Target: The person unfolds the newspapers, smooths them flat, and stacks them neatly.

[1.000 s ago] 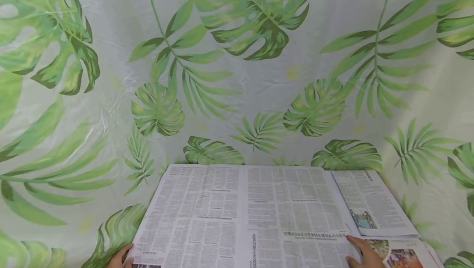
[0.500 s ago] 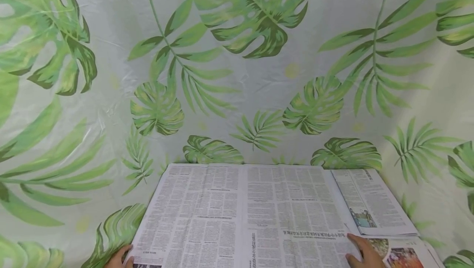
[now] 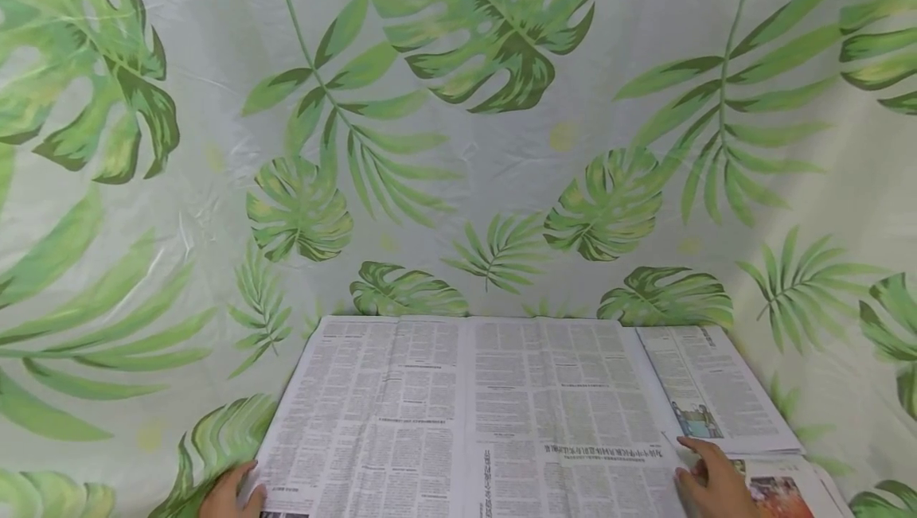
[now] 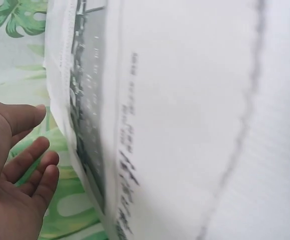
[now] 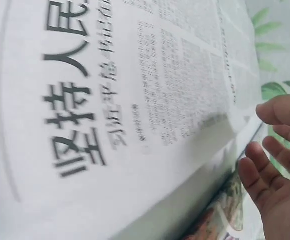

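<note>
A wide spread newspaper (image 3: 430,422), covered in columns of print, lies before me in the head view. My left hand (image 3: 231,492) is at its left edge. In the left wrist view that hand (image 4: 19,165) has loosely bent fingers, with a gap between the fingertips and the paper's edge. My right hand (image 3: 716,482) is at the opposite edge, its fingertips close to the margin. In the right wrist view the right hand (image 5: 280,150) shows relaxed fingers, with one fingertip right at the paper's border and nothing pinched.
A folded newspaper (image 3: 723,391) with a small cartoon lies along the right side. Below it is a page with colour photos (image 3: 777,494). A leaf-patterned sheet (image 3: 487,168) rises behind and spreads on both sides.
My right hand has shifted slightly up along the newspaper's right edge, its fingers bending a little more. The left hand stays almost in place. The head view has turned slightly.
</note>
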`<state>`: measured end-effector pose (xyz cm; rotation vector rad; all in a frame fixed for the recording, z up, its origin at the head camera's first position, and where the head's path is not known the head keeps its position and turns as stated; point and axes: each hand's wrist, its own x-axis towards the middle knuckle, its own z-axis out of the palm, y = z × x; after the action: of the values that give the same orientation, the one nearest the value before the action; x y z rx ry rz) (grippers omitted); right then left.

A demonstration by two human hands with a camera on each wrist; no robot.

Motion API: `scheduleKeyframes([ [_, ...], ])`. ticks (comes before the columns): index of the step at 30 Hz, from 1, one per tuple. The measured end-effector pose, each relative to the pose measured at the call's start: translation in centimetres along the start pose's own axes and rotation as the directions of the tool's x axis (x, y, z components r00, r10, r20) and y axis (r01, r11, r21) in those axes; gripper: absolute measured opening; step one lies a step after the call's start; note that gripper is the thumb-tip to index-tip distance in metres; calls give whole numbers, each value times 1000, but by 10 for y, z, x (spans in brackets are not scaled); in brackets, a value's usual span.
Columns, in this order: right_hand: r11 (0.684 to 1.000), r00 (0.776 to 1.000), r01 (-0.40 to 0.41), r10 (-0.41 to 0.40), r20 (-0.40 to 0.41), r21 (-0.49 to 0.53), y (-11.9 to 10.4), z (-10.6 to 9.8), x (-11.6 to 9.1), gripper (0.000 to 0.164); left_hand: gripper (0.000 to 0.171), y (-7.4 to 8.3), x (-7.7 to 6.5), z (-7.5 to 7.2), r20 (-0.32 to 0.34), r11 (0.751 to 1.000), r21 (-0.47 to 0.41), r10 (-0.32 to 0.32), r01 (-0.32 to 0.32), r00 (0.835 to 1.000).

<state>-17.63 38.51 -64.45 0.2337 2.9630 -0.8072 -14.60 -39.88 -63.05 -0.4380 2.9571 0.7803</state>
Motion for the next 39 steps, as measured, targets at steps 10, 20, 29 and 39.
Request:
scheduleKeyframes([
  [10, 999, 998, 27, -25, -51, 42, 1, -12, 16, 56, 46, 38, -2, 0, -92, 992, -82, 87, -94, 992],
  [20, 993, 987, -113, 108, -121, -32, 3, -11, 32, 53, 48, 57, 5, 22, -96, 975, -130, 168, -180, 981],
  [29, 985, 980, -135, 117, -162, -104, 9, -12, 44, 64, 48, 87, 15, 49, -86, 962, -174, 198, -210, 976],
  [39, 980, 981, -152, 134, -141, -127, 16, 2, 54, 67, 55, 129, 17, 68, -118, 936, -202, 269, -288, 956],
])
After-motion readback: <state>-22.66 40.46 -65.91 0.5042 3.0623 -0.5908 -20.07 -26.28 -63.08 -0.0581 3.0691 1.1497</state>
